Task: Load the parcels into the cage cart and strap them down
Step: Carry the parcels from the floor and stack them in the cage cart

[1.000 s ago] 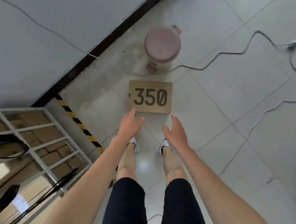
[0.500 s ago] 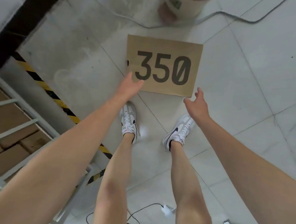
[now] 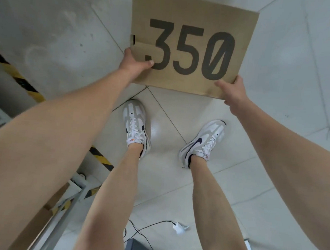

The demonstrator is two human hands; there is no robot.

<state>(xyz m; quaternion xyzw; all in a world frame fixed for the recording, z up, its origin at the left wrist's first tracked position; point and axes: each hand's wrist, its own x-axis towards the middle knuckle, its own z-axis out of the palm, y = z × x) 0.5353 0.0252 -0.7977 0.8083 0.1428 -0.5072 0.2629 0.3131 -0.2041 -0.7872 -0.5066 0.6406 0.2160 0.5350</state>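
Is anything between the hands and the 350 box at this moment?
No. The left hand and the right hand are both already on the 350 box, at its near corners, thumbs on top. Nothing lies between.

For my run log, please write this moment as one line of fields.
phase: pick up parcel | object: cardboard box marked 350, on the floor | left hand: grips left edge | right hand: grips near right corner | loaded: not yet

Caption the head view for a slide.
Both hands, left and right, take grip on the near corners of the brown "350" box on the tiled floor.
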